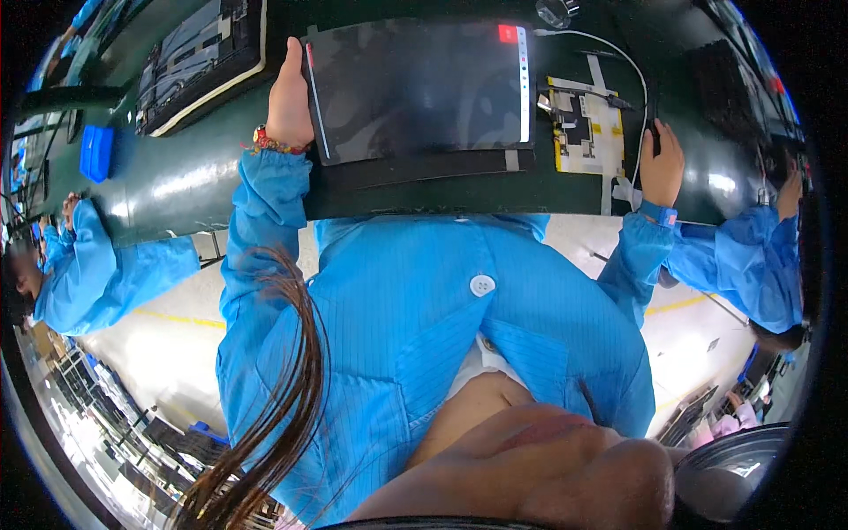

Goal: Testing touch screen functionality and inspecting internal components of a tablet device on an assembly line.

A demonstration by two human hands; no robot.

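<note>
Far left, a co-worker's blue sleeve leans on the dark green table, with a small blue box lying further up the table and an opened device in a tray beyond it. Next comes the person's left hand, a beaded bracelet at its wrist; its grip is closed on the left edge of a large dark tablet, thumb along the rim. The tablet lies flat on the table directly in front of the person, its screen showing a narrow strip of icons down the right side. Just beside the tablet to the right sits a yellow-and-white fixture with a white cable curving over it. The right hand rests on the table near that fixture, fingers curled around the cable's end or a small dark part; I cannot tell which. Far right, another worker's blue sleeve shows.
</note>
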